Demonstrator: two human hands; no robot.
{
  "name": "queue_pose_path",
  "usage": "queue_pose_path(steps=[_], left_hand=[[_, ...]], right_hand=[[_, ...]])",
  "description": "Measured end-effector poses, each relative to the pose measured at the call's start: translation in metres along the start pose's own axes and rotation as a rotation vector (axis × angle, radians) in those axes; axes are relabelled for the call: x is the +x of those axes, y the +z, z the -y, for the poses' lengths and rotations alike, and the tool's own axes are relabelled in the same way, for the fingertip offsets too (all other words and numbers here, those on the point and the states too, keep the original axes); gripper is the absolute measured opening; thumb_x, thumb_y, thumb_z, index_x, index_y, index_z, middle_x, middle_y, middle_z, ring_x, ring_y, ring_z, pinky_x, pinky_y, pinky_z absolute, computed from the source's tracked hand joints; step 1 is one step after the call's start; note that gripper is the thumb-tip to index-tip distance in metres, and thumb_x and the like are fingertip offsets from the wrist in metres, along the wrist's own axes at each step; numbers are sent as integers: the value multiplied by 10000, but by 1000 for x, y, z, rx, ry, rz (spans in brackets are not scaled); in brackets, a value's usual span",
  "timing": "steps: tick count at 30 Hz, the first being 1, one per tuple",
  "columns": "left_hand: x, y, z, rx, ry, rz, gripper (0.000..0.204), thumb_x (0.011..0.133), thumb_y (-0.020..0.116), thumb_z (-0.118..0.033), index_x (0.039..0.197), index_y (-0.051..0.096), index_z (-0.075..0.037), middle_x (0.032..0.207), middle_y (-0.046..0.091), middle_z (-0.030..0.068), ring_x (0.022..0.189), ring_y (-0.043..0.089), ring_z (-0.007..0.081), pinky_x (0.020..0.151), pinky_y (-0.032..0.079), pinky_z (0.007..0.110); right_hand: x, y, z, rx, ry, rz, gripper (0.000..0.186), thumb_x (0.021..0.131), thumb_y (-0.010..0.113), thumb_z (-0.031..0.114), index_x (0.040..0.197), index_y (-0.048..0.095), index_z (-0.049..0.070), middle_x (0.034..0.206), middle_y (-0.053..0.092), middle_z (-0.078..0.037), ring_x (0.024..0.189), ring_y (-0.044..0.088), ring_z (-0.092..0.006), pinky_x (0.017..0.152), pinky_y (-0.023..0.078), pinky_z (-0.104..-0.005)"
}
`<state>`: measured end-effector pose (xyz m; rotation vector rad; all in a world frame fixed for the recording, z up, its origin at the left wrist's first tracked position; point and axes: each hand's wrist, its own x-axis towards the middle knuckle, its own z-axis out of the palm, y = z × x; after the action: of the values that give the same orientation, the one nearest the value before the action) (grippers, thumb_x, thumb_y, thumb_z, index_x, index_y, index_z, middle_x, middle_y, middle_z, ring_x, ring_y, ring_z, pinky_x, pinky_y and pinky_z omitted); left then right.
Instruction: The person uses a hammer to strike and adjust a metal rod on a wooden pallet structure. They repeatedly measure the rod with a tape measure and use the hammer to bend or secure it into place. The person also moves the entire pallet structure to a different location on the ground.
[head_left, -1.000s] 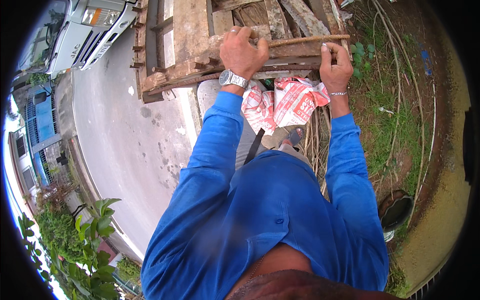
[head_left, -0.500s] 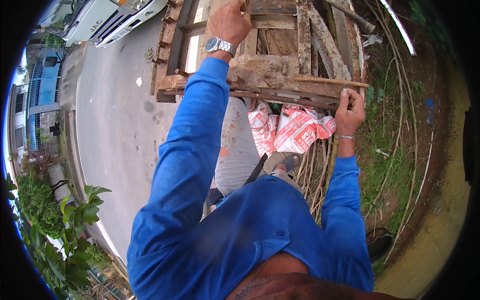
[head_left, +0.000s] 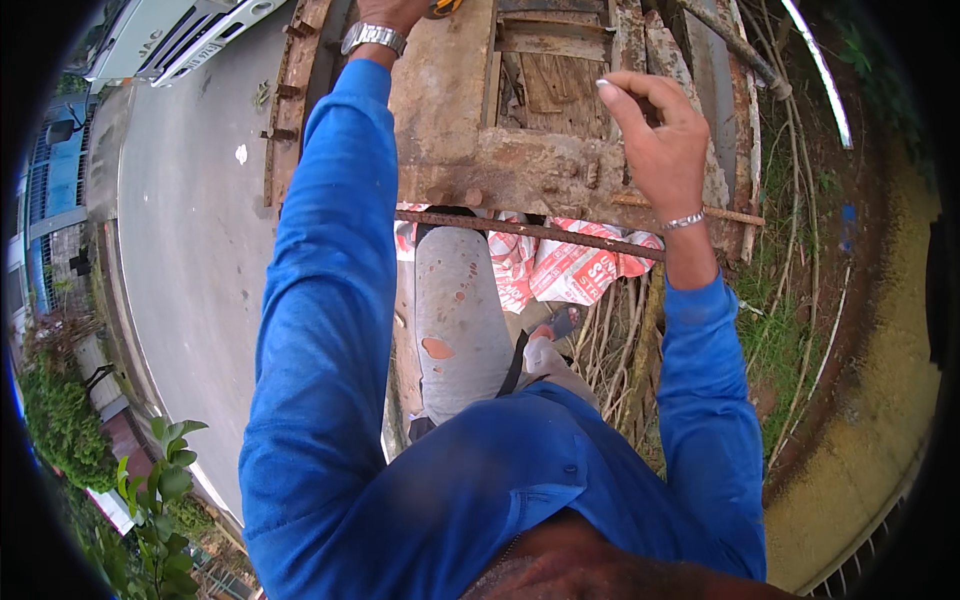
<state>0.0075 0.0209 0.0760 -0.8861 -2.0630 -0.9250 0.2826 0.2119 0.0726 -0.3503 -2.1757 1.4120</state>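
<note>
Holding a white piece [head_left: 603,83] above a rusty frame [head_left: 540,160], in a narrow pinch of the right hand [head_left: 668,140].
Likely light, stiff and brittle, so best gripped gently near the middle. Along the frame's near edge, partly behind the wrist, a rod [head_left: 738,215]: probably rough and rigid, best taken mid-length. Cannot tell the grip of the left hand [head_left: 390,12], cropped beside a yellow-black tool [head_left: 445,8].

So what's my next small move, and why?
Perhaps draw the yellow-and-black object beside your left hand toward the shorter rusty rod: the rod lies at the workbench's front edge, near your right hand, while that object sits farther away.
</note>
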Motion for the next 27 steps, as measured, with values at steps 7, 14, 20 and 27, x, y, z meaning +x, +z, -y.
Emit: queue_pose_path(steps=[7, 14, 20, 27], left_hand=[[-137, -165, -150, -477, -392, 278, 122, 828, 591, 83, 895, 645, -4, 805, 646, 68, 738, 629, 167, 685, 498, 292], [-241, -168, -252, -546, -625, 696, 169, 801, 636, 86, 923, 665, -27, 883, 656, 101, 808, 662, 250, 719, 522, 334], [-183, -78, -272, -482, -231, 539, 219, 762, 722, -16, 973, 667, -39, 948, 646, 106, 874, 642, 293, 736, 526, 391], [-173, 31, -280, -192, 83, 662, 230, 768, 727, -159, 959, 625, -82, 942, 600, 99, 956, 583, 302, 720, 494, 419]], right_hand=[[108, 169, -71, -329, -214, 231, 269, 870, 705, 351, 1007, 778, 132, 934, 728, -134, 841, 670, -337, 779, 529, -444], [118, 165, -72, -326, -362, 288, 272, 862, 634, 303, 1024, 740, 112, 927, 723, -162, 842, 696, -331, 745, 547, -420], [173, -37, -18, -625, -371, 405, 255, 805, 645, 240, 938, 759, 55, 944, 724, -185, 894, 695, -338, 823, 540, -406], [200, -152, 11, -780, -326, 90, 286, 788, 684, 256, 993, 764, 73, 909, 741, -161, 848, 729, -259, 793, 551, -338]])
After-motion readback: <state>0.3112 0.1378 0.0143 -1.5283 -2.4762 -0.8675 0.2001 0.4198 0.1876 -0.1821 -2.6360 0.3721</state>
